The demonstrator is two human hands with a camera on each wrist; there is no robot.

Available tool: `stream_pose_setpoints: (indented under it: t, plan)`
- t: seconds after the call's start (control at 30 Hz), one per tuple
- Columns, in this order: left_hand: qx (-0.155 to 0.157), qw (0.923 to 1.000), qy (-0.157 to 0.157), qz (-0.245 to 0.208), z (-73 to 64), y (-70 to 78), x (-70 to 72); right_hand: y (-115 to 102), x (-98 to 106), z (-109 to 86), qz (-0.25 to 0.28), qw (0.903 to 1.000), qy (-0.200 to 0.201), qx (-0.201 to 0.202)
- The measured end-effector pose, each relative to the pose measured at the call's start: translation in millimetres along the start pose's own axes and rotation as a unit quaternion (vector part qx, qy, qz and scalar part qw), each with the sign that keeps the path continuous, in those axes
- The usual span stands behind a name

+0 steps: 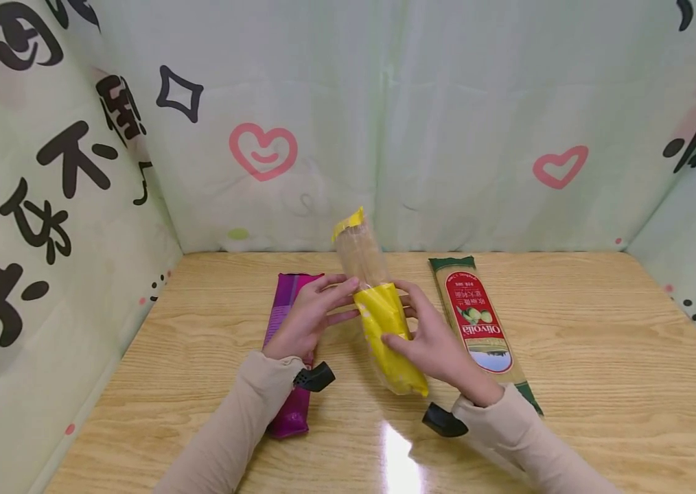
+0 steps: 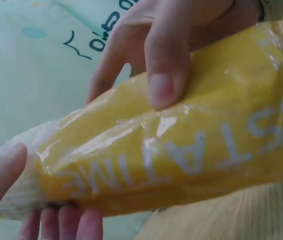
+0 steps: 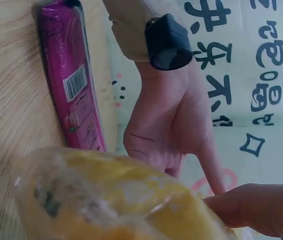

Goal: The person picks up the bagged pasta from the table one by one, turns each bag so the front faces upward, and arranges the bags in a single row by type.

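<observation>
A yellow and clear plastic pasta packet [image 1: 383, 322], with white letters reading "ASTATIME" in the left wrist view, is held tilted above the table between both hands. My left hand [image 1: 314, 312] holds its left side near the clear part, thumb in front and fingertips [image 2: 69, 222] under the edge. On the opposite side my right hand [image 1: 431, 336] grips the yellow part, its thumb [image 2: 164, 85] lying across the front and its fingers partly hidden behind. Beneath the left forearm lies a purple packet [image 1: 291, 412], partly covered. A green-ended Olivolia packet [image 1: 478, 315] lies right of the right hand.
The wooden table [image 1: 601, 329] carries the packets, with a bright light reflection near its front. Pale printed curtains [image 1: 447, 123] stand along its back and sides. A black wrist camera [image 1: 316, 377] sits on the left wrist and another [image 1: 445, 420] on the right.
</observation>
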State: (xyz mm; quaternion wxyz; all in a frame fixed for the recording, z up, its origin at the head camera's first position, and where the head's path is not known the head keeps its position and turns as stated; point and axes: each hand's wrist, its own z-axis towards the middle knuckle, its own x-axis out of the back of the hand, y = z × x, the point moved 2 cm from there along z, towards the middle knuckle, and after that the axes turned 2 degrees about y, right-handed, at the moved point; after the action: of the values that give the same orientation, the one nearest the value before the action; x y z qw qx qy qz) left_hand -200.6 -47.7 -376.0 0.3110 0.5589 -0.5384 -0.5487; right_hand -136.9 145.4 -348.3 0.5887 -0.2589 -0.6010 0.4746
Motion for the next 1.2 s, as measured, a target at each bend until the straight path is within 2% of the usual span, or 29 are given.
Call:
stream_pose_setpoints:
  t: [0.17,0.3,0.5,0.6,0.73,1.0,1.2]
  plan:
    - [-0.002,0.9999,-0.009,-0.014,-0.9,-4.7,4.7,0,3,0.9,0.033,0.9990,0.003,-0.030]
    - [-0.001,0.9996,-0.021,-0.018,-1.9,-9.0,7.8,0,4,1.2,0.043,0.9983,-0.003,-0.039]
    - [0.019,0.9945,-0.088,-0.054,-3.2,-11.2,7.1,-1,6,1.0,0.054,0.9978,-0.014,-0.037]
    - [0.030,0.9916,-0.103,-0.073,-3.9,-11.2,5.5,0,6,1.5,0.061,0.9973,-0.018,-0.036]
    - [0.027,0.9918,-0.097,-0.079,-3.4,-12.4,4.3,1,6,2.4,0.076,0.9959,-0.027,-0.041]
    - [0.010,0.9962,-0.037,-0.078,-1.8,-17.7,1.9,3,8,5.1,0.104,0.9899,-0.072,-0.065]
    - [0.008,0.9962,-0.032,-0.080,-2.4,-17.0,-0.7,7,11,2.3,0.100,0.9880,-0.085,-0.083]
